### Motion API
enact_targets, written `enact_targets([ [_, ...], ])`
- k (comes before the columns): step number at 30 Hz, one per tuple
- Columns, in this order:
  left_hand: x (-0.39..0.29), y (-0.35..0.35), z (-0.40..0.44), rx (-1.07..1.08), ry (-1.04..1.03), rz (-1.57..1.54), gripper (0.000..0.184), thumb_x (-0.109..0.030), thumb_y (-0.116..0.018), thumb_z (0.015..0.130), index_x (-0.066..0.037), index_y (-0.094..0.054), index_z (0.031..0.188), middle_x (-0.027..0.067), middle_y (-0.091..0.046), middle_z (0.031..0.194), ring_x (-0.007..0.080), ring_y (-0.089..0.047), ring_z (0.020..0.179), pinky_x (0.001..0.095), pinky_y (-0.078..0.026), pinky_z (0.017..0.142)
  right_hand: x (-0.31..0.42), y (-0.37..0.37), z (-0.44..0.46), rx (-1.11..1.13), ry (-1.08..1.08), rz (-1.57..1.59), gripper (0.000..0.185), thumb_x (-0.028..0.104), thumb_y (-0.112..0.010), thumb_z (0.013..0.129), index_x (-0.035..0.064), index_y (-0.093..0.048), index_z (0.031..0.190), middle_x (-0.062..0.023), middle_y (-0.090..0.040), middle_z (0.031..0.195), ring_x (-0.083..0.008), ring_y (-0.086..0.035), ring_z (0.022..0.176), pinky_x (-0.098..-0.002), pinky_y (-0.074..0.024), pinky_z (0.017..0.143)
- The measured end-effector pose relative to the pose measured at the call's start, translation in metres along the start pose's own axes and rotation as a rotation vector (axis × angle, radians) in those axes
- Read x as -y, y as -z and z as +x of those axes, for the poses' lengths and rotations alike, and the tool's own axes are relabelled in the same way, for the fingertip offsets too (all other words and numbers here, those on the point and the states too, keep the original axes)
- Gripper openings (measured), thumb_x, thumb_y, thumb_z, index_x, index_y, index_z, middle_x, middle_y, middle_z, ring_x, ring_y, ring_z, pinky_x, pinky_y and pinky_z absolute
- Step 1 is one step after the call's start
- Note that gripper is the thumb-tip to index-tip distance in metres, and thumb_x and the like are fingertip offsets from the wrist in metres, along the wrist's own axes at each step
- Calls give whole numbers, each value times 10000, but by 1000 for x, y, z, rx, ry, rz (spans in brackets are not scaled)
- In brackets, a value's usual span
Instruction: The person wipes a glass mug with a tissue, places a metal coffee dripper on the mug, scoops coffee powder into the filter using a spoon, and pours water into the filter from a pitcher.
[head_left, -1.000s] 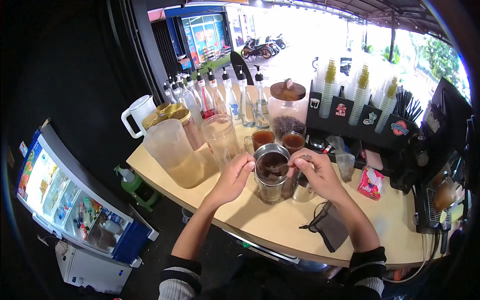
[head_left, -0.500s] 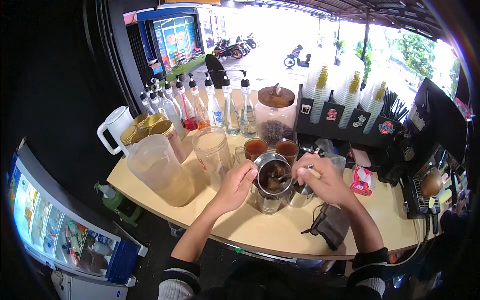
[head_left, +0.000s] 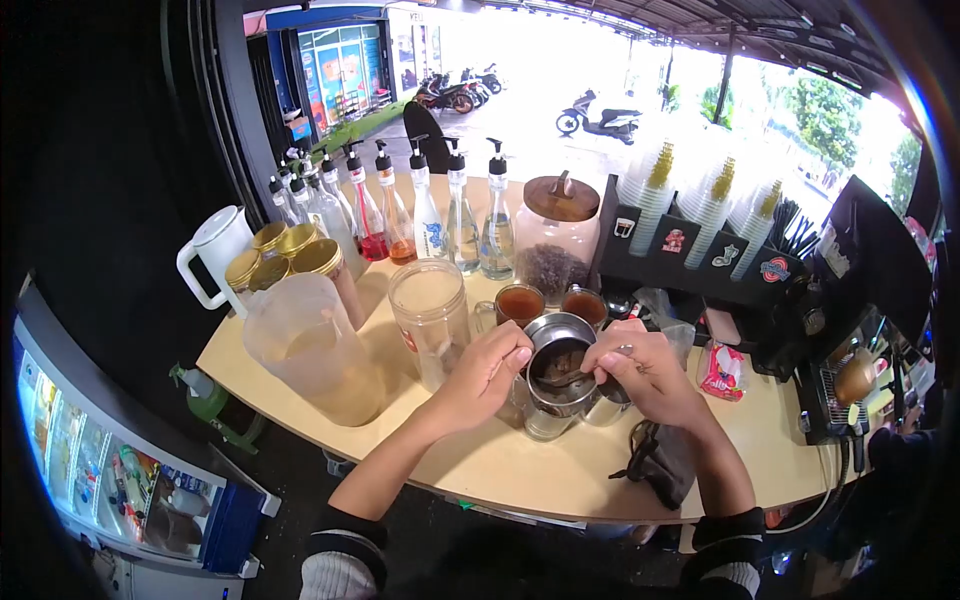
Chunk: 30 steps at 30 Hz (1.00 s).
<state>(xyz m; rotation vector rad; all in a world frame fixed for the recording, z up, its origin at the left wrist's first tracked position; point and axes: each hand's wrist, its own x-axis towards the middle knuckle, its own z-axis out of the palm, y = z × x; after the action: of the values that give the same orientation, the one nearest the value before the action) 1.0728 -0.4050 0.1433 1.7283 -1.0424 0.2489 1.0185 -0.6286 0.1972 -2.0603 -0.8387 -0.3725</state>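
My left hand (head_left: 484,374) pinches the left rim of a metal cup (head_left: 561,331), which is tilted so its inside shows. Dark, wet-looking contents (head_left: 560,366) lie in it. In my right hand (head_left: 645,372) is a thin metal spoon (head_left: 572,378), its lower end inside the cup. A clear glass (head_left: 546,424) stands directly under the metal cup. Just behind are two glass mugs of brown drink (head_left: 520,302) (head_left: 584,306). Partly hidden by my right hand, a second metal vessel (head_left: 606,408) stands on the counter.
On the left of the counter (head_left: 440,462) stand a cloudy pitcher (head_left: 312,350), a clear jar (head_left: 430,318), gold-lidded jars (head_left: 318,258) and pump bottles (head_left: 430,220). A wooden-lidded jar (head_left: 556,235) and cup rack (head_left: 690,240) are behind. A dark cloth bag (head_left: 662,466) lies near the front edge.
The camera view has shifted, so the counter items appear further left than a second ago. The spoon has moved within the metal cup. Both hands keep their hold.
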Motion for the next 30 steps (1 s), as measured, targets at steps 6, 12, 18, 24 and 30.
enact_targets([
  [6, -7, -9, -3, -76, 77, -9, 177, -136, -417, 965, -4, -472, 859, 97, -432, 776, 226, -452, 717, 323, -385, 700, -5, 7, -7, -61, 19, 13, 186, 136, -513, 907, 44, -657, 834, -27, -617, 673, -154, -548, 687, -300, -369, 749],
  [12, -4, -21, -19, -160, 102, 50, 205, -163, -420, 969, -9, -477, 846, 93, -429, 748, 224, -453, 709, 323, -378, 694, -17, 5, -19, -159, 61, 53, 181, 137, -511, 909, 56, -657, 838, -25, -607, 655, -154, -545, 687, -309, -362, 763],
  [18, -5, -23, -20, -161, 139, 15, 212, -165, -414, 971, -11, -470, 838, 94, -425, 737, 225, -447, 698, 340, -375, 692, -16, 10, -17, -98, 103, 6, 160, 141, -538, 897, 59, -657, 828, -18, -616, 671, -166, -555, 713, -312, -364, 777],
  [24, -5, -21, -23, -168, 158, 13, 210, -164, -408, 974, -9, -457, 840, 95, -414, 742, 217, -440, 695, 327, -373, 673, -17, 7, -19, -93, 144, -9, 138, 142, -559, 881, 64, -661, 831, -17, -618, 706, -170, -557, 718, -321, -361, 771],
  [30, 0, -25, -17, -195, 60, 42, 215, -168, -407, 980, -10, -453, 842, 88, -404, 747, 206, -423, 691, 314, -370, 667, -9, 8, -19, -106, 200, -105, 112, 120, -565, 878, 63, -656, 846, -21, -615, 694, -173, -550, 695, -316, -364, 752],
])
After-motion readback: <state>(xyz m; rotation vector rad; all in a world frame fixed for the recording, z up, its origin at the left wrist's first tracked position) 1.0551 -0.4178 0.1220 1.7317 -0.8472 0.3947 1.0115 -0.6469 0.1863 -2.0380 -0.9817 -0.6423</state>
